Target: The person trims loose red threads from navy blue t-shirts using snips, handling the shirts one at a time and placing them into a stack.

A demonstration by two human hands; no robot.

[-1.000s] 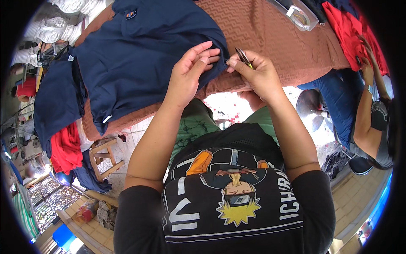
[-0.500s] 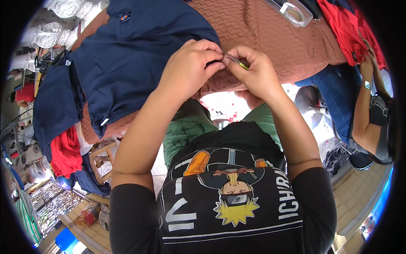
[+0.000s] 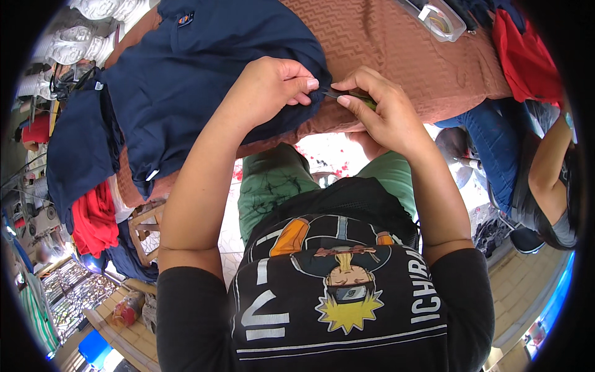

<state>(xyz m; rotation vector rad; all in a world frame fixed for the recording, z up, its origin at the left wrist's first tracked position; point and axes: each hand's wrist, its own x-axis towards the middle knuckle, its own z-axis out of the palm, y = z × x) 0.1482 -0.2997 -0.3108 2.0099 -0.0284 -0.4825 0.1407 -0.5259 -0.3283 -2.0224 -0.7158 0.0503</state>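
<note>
- Navy garment [image 3: 198, 87]: spread beneath and to the left of the left hand [image 3: 273, 87], its rounded right border at that hand's fingertips.
- Left grip: thumb and fingertips drawn close together at this border (whether cloth or thread lies between them is too small to tell).
- Right grip: the right hand [image 3: 384, 105] is closed on small scissors [image 3: 333, 95], tips directed left toward the border.
- Handling, as judged: the cloth looks soft, limp and fairly light, more apt to bunch than slide; the border beside the left fingertips is the natural hold. The scissors look stiff and light, best held along their sides, well behind the blades.
- Edges and room: the brown cover [image 3: 396, 59] seems to offer room beyond and right of the right hand, as far as a clear box [image 3: 454, 31]; its near edge drops off just below both wrists.
</note>
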